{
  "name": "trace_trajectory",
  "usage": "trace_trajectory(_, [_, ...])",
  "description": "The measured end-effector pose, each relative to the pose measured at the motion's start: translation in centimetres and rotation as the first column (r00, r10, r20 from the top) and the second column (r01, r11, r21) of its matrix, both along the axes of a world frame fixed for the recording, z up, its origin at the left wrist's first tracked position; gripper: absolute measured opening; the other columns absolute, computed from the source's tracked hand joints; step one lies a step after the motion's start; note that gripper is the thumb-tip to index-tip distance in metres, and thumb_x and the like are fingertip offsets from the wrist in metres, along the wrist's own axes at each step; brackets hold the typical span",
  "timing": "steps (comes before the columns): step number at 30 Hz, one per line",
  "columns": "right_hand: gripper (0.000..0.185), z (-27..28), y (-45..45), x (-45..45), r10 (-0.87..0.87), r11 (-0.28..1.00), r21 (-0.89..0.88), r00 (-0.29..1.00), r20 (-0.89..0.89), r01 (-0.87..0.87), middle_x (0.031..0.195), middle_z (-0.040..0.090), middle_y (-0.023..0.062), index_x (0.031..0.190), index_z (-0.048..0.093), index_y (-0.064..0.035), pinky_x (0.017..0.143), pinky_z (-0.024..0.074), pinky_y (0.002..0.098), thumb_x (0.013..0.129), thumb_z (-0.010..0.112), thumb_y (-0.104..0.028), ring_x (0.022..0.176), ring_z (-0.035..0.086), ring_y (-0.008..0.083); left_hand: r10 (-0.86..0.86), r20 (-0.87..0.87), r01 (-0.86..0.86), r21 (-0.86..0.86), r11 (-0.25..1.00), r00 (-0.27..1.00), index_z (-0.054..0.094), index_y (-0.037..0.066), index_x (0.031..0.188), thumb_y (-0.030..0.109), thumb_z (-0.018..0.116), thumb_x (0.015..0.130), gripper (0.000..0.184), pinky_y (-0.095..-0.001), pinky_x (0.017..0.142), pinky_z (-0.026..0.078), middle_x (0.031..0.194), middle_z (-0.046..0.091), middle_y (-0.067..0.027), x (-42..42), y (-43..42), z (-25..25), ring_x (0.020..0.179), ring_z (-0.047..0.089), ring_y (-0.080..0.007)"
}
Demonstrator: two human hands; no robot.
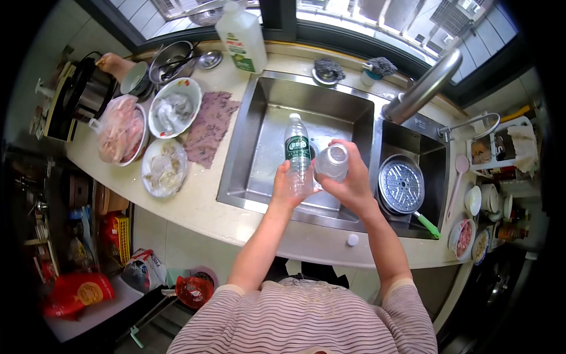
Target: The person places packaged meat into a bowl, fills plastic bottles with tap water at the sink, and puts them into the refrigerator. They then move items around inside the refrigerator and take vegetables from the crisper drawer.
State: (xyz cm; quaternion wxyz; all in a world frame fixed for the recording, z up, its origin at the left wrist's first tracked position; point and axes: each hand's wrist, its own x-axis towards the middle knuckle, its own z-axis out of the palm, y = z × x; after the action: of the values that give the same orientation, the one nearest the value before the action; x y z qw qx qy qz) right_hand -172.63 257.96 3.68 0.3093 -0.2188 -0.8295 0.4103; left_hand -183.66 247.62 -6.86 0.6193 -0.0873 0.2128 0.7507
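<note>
Over the large left sink basin [274, 127], my left hand [286, 187] is wrapped round the lower part of a clear plastic bottle [298, 147] with a green label. The bottle stands nearly upright, its white top toward the window. Just to its right, my right hand [352, 183] grips a clear plastic container [333, 162], its round end facing up. The two objects are close together; whether they touch I cannot tell. A small white cap [352, 239] lies on the counter's front edge, below the right hand.
A metal strainer pan [401, 184] with a green handle sits in the right basin, under the faucet [424, 88]. At left are a patterned cloth [212, 127], a bowl [174, 108], a plate [164, 168] and bagged meat [121, 130]. A large jug [243, 41] stands behind the sink.
</note>
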Motion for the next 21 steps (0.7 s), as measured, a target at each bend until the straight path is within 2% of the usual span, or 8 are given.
trace_trajectory(2, [0.062,0.0,-1.3,-2.3,0.036,0.994,0.102,0.999,0.022,-0.038,0.102,0.055,0.0151,0.116,0.045,-0.0031,0.077,0.0465,0.0345,0.061,0.072,-0.011,0.090,0.058,0.0312,-0.029,-0.275,0.008,-0.078,0.997,0.961,0.051,0.006,0.119,0.047,0.062,0.069,0.065,-0.0496,0.092,0.040,0.113,0.057,-0.0074,-2.8,-3.7,1.1,0.107,0.052,-0.0265])
trace_trajectory(3, [0.057,0.1,-2.1,-3.4,0.034,0.998,0.044,0.999,0.029,-0.035,0.105,0.055,0.0120,0.115,0.047,-0.0034,0.084,0.0439,0.0303,0.062,0.070,-0.007,0.096,0.057,0.0230,-0.059,-0.350,0.031,-0.085,0.996,0.935,0.048,0.004,0.123,0.043,0.064,0.070,0.068,-0.0417,0.090,0.044,0.115,0.056,-0.0081,-4.3,-5.9,1.4,0.106,0.053,-0.0226])
trace_trajectory(6, [0.058,0.5,-4.5,-7.6,0.066,0.998,-0.004,0.998,0.022,-0.066,0.105,0.055,0.0120,0.115,0.047,-0.0034,0.084,0.0441,0.0306,0.062,0.071,-0.007,0.096,0.057,0.0243,-0.097,-0.505,0.016,-0.163,0.986,0.858,0.047,-0.002,0.119,0.037,0.069,0.064,0.071,-0.0386,0.087,0.048,0.109,0.057,-0.0134,-7.4,-12.3,3.9,0.100,0.058,-0.0244])
trace_trajectory(9, [0.059,0.0,-7.0,-12.2,0.148,0.989,0.009,0.985,-0.086,-0.148,0.106,0.054,0.0150,0.115,0.046,-0.0041,0.079,0.0458,0.0363,0.062,0.070,-0.012,0.095,0.056,0.0313,-0.049,-0.649,-0.136,-0.232,0.963,0.759,0.042,-0.001,0.126,0.023,0.070,0.064,0.073,-0.0350,0.091,0.044,0.113,0.055,-0.0100,-8.9,-17.7,5.5,0.102,0.056,-0.0204])
trace_trajectory(11, [0.058,0.1,-8.7,-14.9,0.190,0.982,0.013,0.974,-0.121,-0.190,0.106,0.054,0.0171,0.114,0.046,-0.0041,0.077,0.0466,0.0394,0.062,0.069,-0.014,0.095,0.056,0.0353,0.004,-0.688,-0.237,-0.244,0.940,0.725,0.041,-0.001,0.126,0.018,0.071,0.062,0.074,-0.0342,0.091,0.043,0.112,0.055,-0.0090,-9.3,-20.1,5.9,0.101,0.056,-0.0200])
trace_trajectory(14, [0.060,0.0,-10.7,-17.8,0.199,0.980,0.008,0.979,-0.052,-0.199,0.107,0.054,0.0146,0.117,0.045,-0.0049,0.082,0.0460,0.0353,0.064,0.071,-0.013,0.098,0.057,0.0310,0.082,-0.706,-0.369,-0.263,0.891,0.703,0.042,0.000,0.124,0.011,0.072,0.059,0.073,-0.0328,0.091,0.043,0.111,0.055,-0.0083,-9.7,-23.5,4.9,0.101,0.056,-0.0199])
trace_trajectory(16, [0.059,0.4,-11.5,-19.0,0.226,0.974,0.019,0.971,-0.072,-0.225,0.108,0.054,0.0154,0.116,0.045,-0.0044,0.082,0.0461,0.0376,0.064,0.069,-0.013,0.097,0.056,0.0338,0.122,-0.721,-0.439,-0.271,0.857,0.683,0.042,0.001,0.123,0.011,0.072,0.059,0.072,-0.0326,0.091,0.043,0.110,0.055,-0.0082,-9.7,-24.8,4.7,0.101,0.055,-0.0199])
trace_trajectory(21, [0.059,0.7,-12.2,-20.5,0.286,0.958,0.018,0.953,-0.103,-0.286,0.109,0.053,0.0175,0.117,0.045,-0.0033,0.083,0.0447,0.0400,0.063,0.066,-0.013,0.100,0.053,0.0357,0.209,-0.738,-0.519,-0.216,0.827,0.642,0.042,0.002,0.124,0.006,0.073,0.058,0.073,-0.0331,0.090,0.044,0.112,0.054,-0.0090,-9.5,-26.3,5.2,0.102,0.055,-0.0204])
